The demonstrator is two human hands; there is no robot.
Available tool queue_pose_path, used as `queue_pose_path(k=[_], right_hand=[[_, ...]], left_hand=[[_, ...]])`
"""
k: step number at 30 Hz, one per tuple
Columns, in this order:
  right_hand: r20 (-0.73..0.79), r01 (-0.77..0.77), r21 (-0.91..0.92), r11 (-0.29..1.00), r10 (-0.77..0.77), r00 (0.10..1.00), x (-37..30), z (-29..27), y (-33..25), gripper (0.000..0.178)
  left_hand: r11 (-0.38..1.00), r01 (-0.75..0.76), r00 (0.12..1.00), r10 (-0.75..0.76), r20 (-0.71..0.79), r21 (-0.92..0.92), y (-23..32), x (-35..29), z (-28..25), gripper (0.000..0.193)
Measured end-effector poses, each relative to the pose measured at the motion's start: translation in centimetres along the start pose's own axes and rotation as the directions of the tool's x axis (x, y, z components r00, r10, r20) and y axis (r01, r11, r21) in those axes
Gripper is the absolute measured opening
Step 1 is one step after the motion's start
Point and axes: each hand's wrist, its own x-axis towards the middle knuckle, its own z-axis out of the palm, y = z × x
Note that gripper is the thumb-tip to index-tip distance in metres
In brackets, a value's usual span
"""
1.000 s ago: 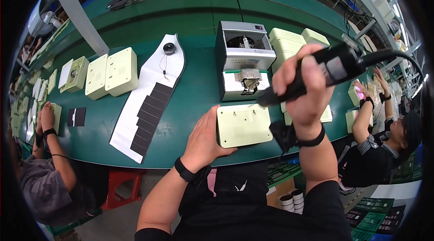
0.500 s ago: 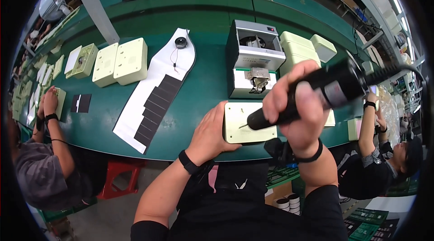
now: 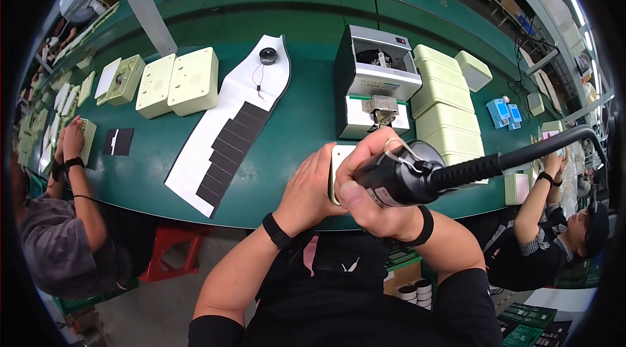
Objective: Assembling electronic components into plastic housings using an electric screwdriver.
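Observation:
My right hand (image 3: 368, 200) is wrapped around a black electric screwdriver (image 3: 407, 174), held upright with its cord end towards me. Below it lies a pale yellow plastic box (image 3: 338, 155) near the table's front edge. My left hand (image 3: 304, 185) grips that box by its left side, fingers along the edge. Most of the box and the screwdriver's bit are hidden behind my right hand and the tool. Just beyond the box stands a grey and black screw feeder (image 3: 377, 80) with a metal outlet at its front.
Stacked pale yellow boxes (image 3: 450, 122) stand right of the feeder. Left lies a white sheet (image 3: 195, 174) with black foam strips (image 3: 235, 142) and a small wired speaker (image 3: 268, 55). Further left are two more boxes (image 3: 193, 80). The screwdriver's thick cord (image 3: 521, 159) stretches right. Co-workers sit on both sides.
My right hand has brought the screwdriver left and down over the box, turning it from slanted to upright. My left hand stays on the box. The view has shifted slightly.

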Motion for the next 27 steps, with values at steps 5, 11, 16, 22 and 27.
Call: queue_pose_path(k=[5,11,16,22,27], right_hand=[[-0.02,-0.027,0.051,0.998,0.028,0.999,0.0,0.1,0.1,0.035],[-0.011,0.063,-0.018,0.998,-0.063,0.998,0.1,-0.1,-0.1,0.034],[-0.316,0.064,0.278,0.959,0.028,0.948,1.7,-2.5,-3.0,0.031],[-0.507,0.179,0.026,0.983,-0.141,0.85,7.0,-7.6,-1.4,0.021],[-0.538,0.032,0.0,0.999,-0.027,0.842,7.9,-8.9,0.3,0.021]], left_hand=[[0.997,0.019,1.0,-0.02,0.018,0.08,0.5,-0.3,-0.4,0.105],[0.998,0.009,1.0,-0.01,0.017,0.056,-0.2,-0.1,0.0,0.106],[0.987,-0.068,0.997,0.072,-0.021,0.147,0.3,0.0,-0.1,0.104],[0.988,-0.029,1.0,0.028,0.011,0.154,1.9,-0.2,-0.6,0.104],[0.986,-0.015,1.0,0.014,0.01,0.164,1.8,-0.4,-0.6,0.103]])
